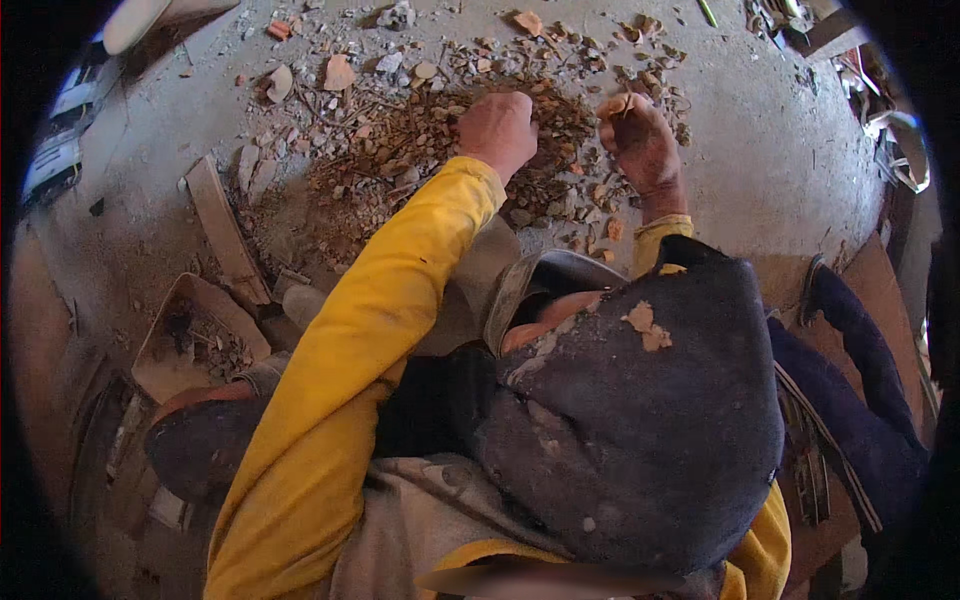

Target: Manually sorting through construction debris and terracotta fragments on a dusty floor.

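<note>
My left hand (497,135), at the end of a yellow sleeve, is closed in a fist over a heap of rubble (375,165). The heap mixes small stones, brick chips, twigs and brown dirt on a grey floor. Whatever the fist may hold is hidden from view. To its right, at the heap's edge, my right hand (645,150) is turned partly upward with its fingers curled in. Something small and brownish shows near those fingertips, too unclear to name. Larger pale orange fragments (339,73) lie beyond my left hand.
A wooden board (222,230) lies left of the heap. Nearer me stands a tan, open-topped container (155,365) with debris inside. My bent knee in dark trousers (640,420) rises between my arms. Dark blue cloth (850,370) lies at the right; assorted scrap lines the far right edge.
</note>
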A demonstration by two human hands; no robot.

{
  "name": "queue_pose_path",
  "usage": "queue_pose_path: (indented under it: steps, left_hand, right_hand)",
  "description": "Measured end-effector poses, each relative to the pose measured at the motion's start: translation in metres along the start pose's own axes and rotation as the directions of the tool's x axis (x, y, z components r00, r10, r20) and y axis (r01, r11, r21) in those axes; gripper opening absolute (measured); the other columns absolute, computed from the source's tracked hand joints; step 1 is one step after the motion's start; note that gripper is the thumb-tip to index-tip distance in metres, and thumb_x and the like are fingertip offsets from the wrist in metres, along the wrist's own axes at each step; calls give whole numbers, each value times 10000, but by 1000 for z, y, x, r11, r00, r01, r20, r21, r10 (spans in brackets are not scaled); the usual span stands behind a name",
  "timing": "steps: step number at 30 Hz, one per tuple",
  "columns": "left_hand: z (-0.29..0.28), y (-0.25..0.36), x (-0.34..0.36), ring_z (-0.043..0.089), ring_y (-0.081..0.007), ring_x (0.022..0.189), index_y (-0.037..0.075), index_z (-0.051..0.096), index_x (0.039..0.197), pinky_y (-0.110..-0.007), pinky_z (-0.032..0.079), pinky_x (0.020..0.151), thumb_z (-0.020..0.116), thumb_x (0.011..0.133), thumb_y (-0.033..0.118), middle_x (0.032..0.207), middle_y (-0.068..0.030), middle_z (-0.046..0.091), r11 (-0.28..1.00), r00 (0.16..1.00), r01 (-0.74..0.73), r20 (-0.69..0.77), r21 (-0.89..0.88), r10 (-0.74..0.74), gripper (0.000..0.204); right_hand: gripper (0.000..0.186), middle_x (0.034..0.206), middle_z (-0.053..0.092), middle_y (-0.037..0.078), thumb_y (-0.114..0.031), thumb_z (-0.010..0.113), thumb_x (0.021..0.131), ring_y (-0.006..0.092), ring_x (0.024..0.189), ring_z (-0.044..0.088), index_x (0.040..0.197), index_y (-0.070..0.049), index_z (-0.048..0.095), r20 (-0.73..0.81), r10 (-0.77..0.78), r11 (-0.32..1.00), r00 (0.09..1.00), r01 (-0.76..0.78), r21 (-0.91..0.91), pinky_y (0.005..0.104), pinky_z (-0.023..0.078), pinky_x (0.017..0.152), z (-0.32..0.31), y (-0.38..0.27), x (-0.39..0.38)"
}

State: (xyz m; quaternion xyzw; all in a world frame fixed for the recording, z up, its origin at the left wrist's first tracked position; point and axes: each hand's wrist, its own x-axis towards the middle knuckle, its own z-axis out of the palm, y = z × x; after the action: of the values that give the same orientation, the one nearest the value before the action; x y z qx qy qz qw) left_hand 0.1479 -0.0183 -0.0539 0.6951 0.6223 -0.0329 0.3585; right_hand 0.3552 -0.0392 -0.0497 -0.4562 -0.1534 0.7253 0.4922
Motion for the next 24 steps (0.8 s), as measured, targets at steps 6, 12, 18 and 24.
queue_pose_path:
  steps: [6, 12, 18, 24]
  left_hand:
    - [5, -4, 6, 657, -365, 925, 53, 692, 997, -460, 526, 812, 684, 784, 270, 949, -190, 680, 999, 1000, 10, -16, -43, -10, 305]
    - [-8, -12, -8, 655, -371, 898, 67, 674, 954, -470, 520, 797, 650, 769, 220, 924, -191, 680, 992, 999, 32, 16, -125, -31, 241]
    - [6, -2, -10, 655, -384, 877, 84, 654, 983, -488, 522, 760, 676, 778, 241, 910, -185, 681, 994, 992, -92, -89, -51, 87, 260]
    - [12, 16, -4, 672, -383, 870, 54, 698, 889, -468, 538, 771, 714, 765, 305, 890, -198, 689, 1000, 999, -9, -54, -24, 7, 280]
  right_hand:
    - [314, 666, 600, 12, -321, 544, 976, 93, 557, 526, 852, -53, 652, -152, -26, 805, 988, -69, -589, 251, 436, 523, 4, 5, 12]
    - [294, 751, 670, 64, -313, 664, 865, 154, 648, 618, 991, -52, 713, -18, -200, 399, 980, 64, -915, 299, 515, 622, 0, 16, 23]
    - [320, 900, 704, 164, -315, 706, 719, 341, 828, 682, 978, -131, 742, -36, -275, -131, 961, -74, -989, 410, 549, 756, 40, 12, 30]
    - [307, 926, 710, 167, -304, 685, 716, 347, 864, 683, 969, -144, 751, -130, -222, -288, 966, -193, -938, 424, 548, 796, 43, 14, 42]
